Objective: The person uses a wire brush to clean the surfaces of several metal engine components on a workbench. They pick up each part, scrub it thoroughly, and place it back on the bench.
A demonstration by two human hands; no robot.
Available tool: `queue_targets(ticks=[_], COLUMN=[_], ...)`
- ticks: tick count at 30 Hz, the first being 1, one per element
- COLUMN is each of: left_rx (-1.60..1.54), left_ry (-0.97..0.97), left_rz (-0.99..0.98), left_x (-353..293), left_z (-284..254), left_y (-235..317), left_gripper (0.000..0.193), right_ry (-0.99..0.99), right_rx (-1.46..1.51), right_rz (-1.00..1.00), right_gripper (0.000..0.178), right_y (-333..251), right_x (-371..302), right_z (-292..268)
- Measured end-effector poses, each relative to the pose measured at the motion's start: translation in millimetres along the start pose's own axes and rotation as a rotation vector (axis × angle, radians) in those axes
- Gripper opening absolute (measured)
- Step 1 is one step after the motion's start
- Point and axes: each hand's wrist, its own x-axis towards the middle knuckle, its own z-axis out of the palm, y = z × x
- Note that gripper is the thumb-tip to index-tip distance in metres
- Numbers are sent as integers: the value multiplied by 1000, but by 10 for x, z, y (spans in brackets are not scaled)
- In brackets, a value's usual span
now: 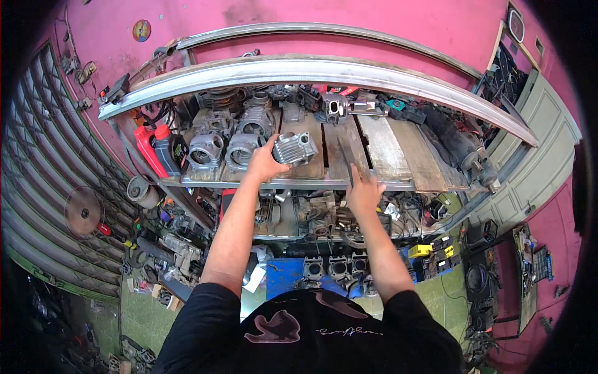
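My left hand (266, 163) is closed around the side of a finned, silver-grey engine cylinder block (294, 149), lifted above the upper shelf. The block is tilted, with its fins facing me. At the front edge of that shelf, my right hand (365, 194) has its fingers curled round a thin, dark, flat strip (346, 159), which points away from me over the boards. What kind of tool the strip is, I cannot make out. Left of the block stand larger grey engine castings (243, 151) with round bores, close to my left fingers.
A metal rail (299, 67) crosses above the wooden shelf (389, 149). Red and dark bottles (163, 149) stand at its left end, a dark cylindrical part (464, 149) at its right. Below are a cluttered lower shelf and a blue surface (283, 277) with several cylinder blocks (337, 268).
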Motion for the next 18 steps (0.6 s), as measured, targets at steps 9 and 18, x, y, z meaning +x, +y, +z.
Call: queue_targets(ticks=[9, 18], left_rx=[-61, -384], left_ry=[89, -261], left_rz=[32, -208], left_x=[-21, 48], left_z=[97, 34], left_y=[73, 0], left_gripper=[101, 68], right_ry=[-268, -55], right_rx=[-254, 65], right_rz=[-154, -281], right_gripper=[56, 108], right_y=[-186, -502], right_x=[272, 345], right_z=[330, 9])
